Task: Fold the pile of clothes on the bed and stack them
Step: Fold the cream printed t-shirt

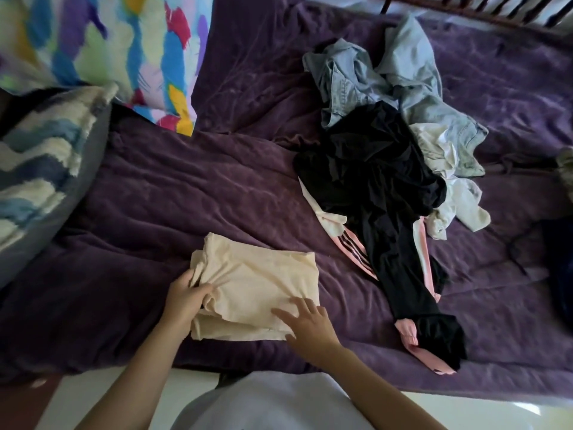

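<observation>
Cream folded cotton garment (257,283) lies at lower centre of the frame on the rumpled purple plush bedspread (173,193) — I see the left hand (186,297) clutching its left edge, fingers curled into the cloth, and the right hand (307,321) lying flat on it, fingers spread. At upper right, well apart, sits the unfolded heap of pale denim, black and pink-striped clothes (372,169).

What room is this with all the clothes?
Probably a bedroom: a purple blanket spread wide under the clothes, a striped pillow at one end, and a slatted bed frame at the far edge.
</observation>
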Motion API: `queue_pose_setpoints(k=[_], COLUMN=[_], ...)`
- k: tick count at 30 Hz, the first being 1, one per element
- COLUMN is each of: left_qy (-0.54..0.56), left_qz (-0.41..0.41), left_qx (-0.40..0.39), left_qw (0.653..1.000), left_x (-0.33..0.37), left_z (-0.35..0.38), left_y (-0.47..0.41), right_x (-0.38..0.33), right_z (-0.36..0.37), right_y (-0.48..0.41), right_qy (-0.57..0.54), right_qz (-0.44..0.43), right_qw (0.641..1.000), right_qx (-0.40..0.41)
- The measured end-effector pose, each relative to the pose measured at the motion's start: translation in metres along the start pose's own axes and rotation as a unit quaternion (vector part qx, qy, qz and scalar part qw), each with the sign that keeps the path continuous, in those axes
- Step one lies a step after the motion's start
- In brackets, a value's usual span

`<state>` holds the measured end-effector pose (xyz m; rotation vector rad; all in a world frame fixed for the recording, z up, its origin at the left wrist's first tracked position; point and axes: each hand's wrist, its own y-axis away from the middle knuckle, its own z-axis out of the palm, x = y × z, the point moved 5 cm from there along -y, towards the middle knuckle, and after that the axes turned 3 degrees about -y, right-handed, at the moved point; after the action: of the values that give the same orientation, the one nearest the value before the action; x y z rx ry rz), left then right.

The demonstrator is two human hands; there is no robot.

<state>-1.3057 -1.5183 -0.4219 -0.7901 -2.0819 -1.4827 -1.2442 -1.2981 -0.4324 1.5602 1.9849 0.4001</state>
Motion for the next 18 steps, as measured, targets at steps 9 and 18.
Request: queue_pose_setpoints(k=[9,18], left_qy=[-0.415,-0.592], left_qz=[0.520,0.475], left_qx=[0.136,-0.074], left_qw=[0.734,0.646], left_x=[-0.011,-0.055], left_z=[0.028,0.063], left_y=[0.047,0.017], right_x=[-0.007,0.006], right_z=[0.034,0.041], right_y=[-0.015,-0.032], right_qy=[0.028,0.064], right_qz=[-0.045,-0.010], right_qw=[0.995,0.995], right_qx=[0.084,0.075])
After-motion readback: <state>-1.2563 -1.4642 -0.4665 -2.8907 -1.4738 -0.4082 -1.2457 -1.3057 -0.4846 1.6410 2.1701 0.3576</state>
